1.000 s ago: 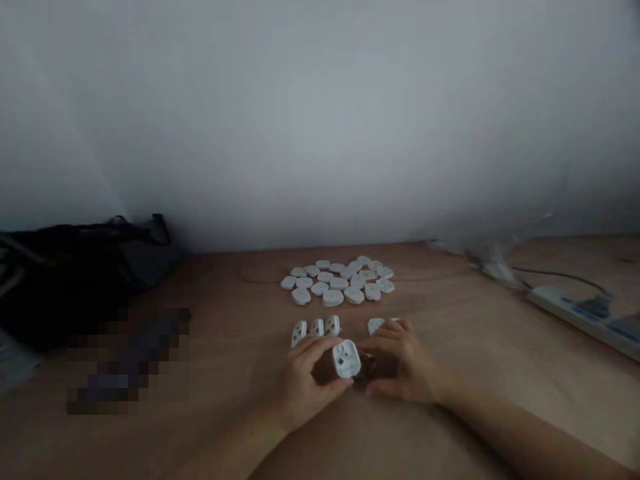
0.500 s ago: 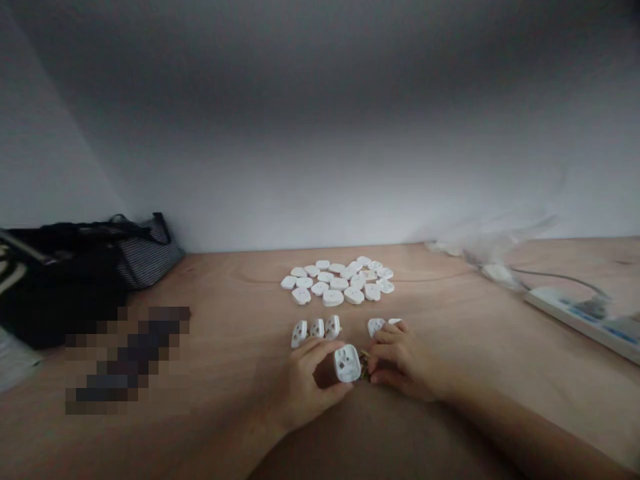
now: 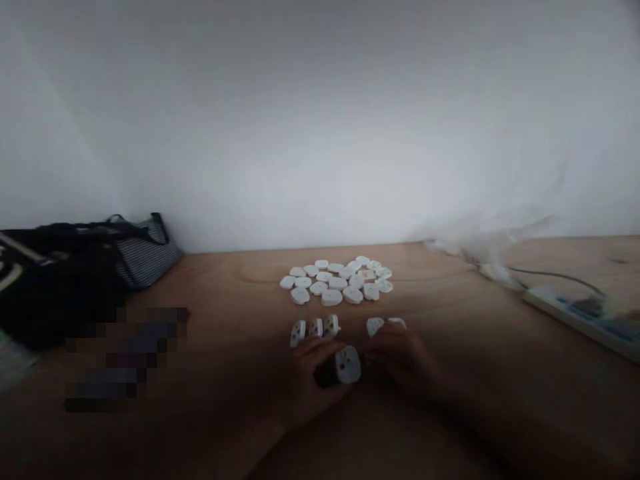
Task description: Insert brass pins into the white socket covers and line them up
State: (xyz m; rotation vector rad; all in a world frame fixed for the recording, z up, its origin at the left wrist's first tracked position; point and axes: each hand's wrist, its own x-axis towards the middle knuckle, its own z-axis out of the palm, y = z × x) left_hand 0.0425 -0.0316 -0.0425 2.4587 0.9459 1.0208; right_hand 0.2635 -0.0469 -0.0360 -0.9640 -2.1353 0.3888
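Observation:
My left hand (image 3: 313, 377) grips a white plastic plug housing (image 3: 348, 365) between thumb and fingers, its face with small dark holes turned towards me. Close to its right, my right hand (image 3: 400, 353) is low over the table with fingers curled together. Whatever those fingertips pinch is lost in shadow. Beyond my left hand, three similar white plug housings (image 3: 315, 328) stand on edge in a row. Two more white pieces, one of them a holed housing (image 3: 375, 326), lie just behind my right hand.
A cluster of several white plug parts (image 3: 331, 297) lies farther back on the wooden table (image 3: 225, 287). A black bag (image 3: 65, 287) and a pixelated dark object (image 3: 127, 357) are at left. Clear plastic wrapping (image 3: 493, 250) and a white power strip (image 3: 580, 317) are at right.
The foreground has become much darker and the wall brighter. Both hands stay nearly in place, the left still holding the housing. Brass-coloured bits seen earlier by the right fingertips are now hard to see.

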